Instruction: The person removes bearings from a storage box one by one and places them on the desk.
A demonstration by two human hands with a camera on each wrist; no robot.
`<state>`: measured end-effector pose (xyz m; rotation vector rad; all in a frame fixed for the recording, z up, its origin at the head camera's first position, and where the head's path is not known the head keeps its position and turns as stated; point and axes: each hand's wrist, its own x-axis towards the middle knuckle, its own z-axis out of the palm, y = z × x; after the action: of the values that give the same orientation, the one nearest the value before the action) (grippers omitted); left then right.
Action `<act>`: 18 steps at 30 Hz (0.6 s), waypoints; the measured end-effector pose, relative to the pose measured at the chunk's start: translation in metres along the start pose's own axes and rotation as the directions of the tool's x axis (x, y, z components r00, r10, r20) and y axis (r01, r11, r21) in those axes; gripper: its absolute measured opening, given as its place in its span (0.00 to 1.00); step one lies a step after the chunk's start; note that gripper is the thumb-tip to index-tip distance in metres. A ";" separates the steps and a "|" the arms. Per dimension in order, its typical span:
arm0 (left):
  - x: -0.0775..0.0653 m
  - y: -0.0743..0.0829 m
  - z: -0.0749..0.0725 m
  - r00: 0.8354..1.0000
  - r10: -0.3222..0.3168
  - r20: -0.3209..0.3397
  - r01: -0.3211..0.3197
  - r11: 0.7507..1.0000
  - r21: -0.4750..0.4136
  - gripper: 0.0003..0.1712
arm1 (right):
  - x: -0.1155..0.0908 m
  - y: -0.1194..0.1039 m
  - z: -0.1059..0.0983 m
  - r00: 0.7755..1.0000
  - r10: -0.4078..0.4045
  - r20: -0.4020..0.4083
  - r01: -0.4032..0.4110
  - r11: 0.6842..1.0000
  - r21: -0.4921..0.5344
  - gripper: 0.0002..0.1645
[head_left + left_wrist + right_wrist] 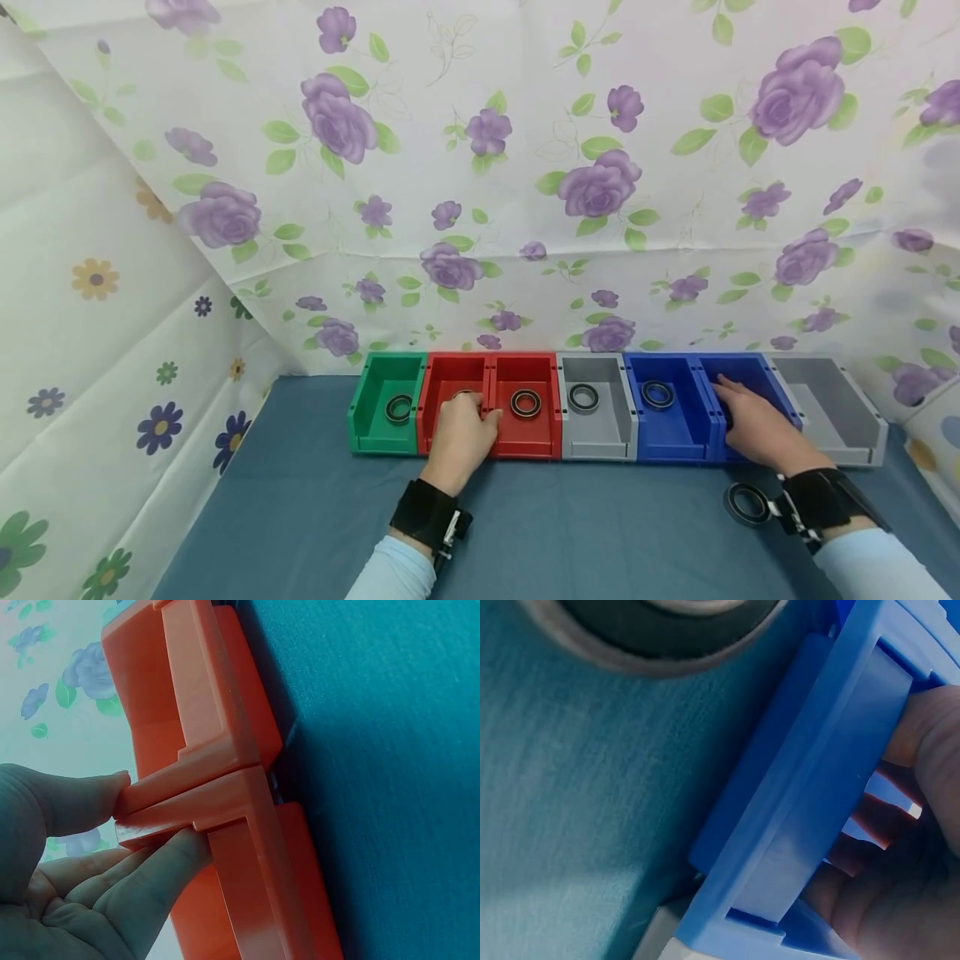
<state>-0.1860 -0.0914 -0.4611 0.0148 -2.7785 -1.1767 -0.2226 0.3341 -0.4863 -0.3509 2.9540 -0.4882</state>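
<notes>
My left hand (461, 433) pinches the adjoining side walls of two red bins (187, 784), thumb on one side and fingers on the other. In the head view a ring-shaped bearing (462, 392) shows partly behind that hand in the left red bin; another bearing (514, 405) lies in the right red bin. My right hand (761, 425) reaches into the right-hand blue bin (825, 780), its fingers past the front wall. Whether those fingers hold anything is hidden. A larger bearing (730, 504) lies on the table by the right wrist.
Bins stand in a row against a flowered cloth backdrop (450, 167). Single bearings lie in the green bin (382, 444), the middle grey bin (600, 450) and the left blue bin (678, 433). At the right end is another grey bin (840, 454). Blue cloth (300, 500) covers the table.
</notes>
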 end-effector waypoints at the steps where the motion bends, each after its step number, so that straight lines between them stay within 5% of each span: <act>1: 0.000 0.000 0.000 1.000 0.000 -0.002 0.000 1.000 0.002 0.25 | 0.000 0.000 0.000 1.000 0.005 0.005 -0.005 1.000 -0.001 0.40; 18: -0.001 -0.001 0.001 1.000 0.012 -0.010 -0.012 1.000 0.009 0.24 | 0.003 -0.001 0.002 1.000 0.020 0.003 -0.020 0.999 -0.046 0.31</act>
<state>-0.1853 -0.0912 -0.4623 0.0042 -2.7712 -1.1589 -0.2247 0.3321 -0.4885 -0.3258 2.9665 -0.4181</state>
